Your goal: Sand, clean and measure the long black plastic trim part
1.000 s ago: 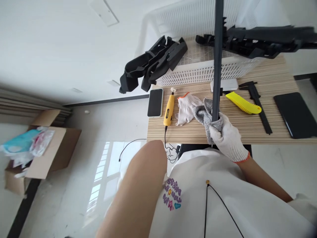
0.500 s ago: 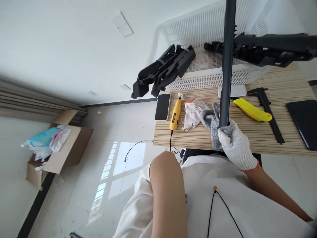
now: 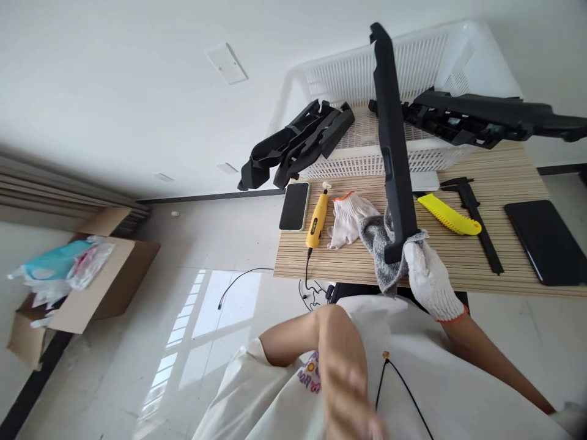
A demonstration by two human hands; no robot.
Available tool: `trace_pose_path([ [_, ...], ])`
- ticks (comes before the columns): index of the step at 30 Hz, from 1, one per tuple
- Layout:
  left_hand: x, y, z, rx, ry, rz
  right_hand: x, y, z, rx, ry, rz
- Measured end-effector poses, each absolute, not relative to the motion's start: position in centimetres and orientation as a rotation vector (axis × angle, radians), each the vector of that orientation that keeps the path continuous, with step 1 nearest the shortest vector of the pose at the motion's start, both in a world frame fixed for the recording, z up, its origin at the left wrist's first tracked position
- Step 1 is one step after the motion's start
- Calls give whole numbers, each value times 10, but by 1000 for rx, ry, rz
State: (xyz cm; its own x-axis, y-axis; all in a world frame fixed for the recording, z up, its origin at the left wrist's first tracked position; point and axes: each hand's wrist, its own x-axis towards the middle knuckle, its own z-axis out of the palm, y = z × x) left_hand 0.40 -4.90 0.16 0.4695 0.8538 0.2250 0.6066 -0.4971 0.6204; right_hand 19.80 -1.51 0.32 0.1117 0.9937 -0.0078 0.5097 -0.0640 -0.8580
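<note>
My right hand (image 3: 428,275), in a white knit glove with an orange cuff edge, is closed on the lower end of a long black plastic trim piece (image 3: 398,146). A grey cloth (image 3: 383,253) is bunched between the glove and the piece. The piece stands nearly upright, its far end over the white basket. My left hand (image 3: 351,397) is bare and near my chest, at the bottom of the view. Its fingers are smeared by motion. Beside the cloth lies another white glove (image 3: 351,217).
A white plastic basket (image 3: 440,157) holds other black trim pieces (image 3: 293,146) that stick out over its sides. On the table (image 3: 293,260) lie a phone (image 3: 294,206), a yellow rotary tool (image 3: 317,220), a yellow-handled cutter (image 3: 449,215), a caliper (image 3: 477,223) and a black phone (image 3: 545,241).
My left hand has come into view in front of my chest. The trim piece has shifted, and its broad side and far end now show. My right hand keeps hold of it.
</note>
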Motion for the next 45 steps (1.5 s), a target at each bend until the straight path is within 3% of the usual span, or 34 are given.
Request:
trace_pose_path([
  [5, 12, -18, -10, 2406, 876, 1137, 198, -15, 2, -1670, -1391, 893],
  [10, 20, -4, 3, 2180, 1030, 1029, 192, -14, 9, -1592, -1364, 1027],
  [16, 12, 6, 6, 1995, 988, 1137, 188, -10, 27, -1438, -1156, 1386],
  [32, 0, 5, 15, 2106, 975, 1076, 193, -12, 32, -1537, -1596, 1107],
  [45, -2, 3, 6, 1921, 1094, 960, 197, -7, 47, -1699, -1484, 1195],
])
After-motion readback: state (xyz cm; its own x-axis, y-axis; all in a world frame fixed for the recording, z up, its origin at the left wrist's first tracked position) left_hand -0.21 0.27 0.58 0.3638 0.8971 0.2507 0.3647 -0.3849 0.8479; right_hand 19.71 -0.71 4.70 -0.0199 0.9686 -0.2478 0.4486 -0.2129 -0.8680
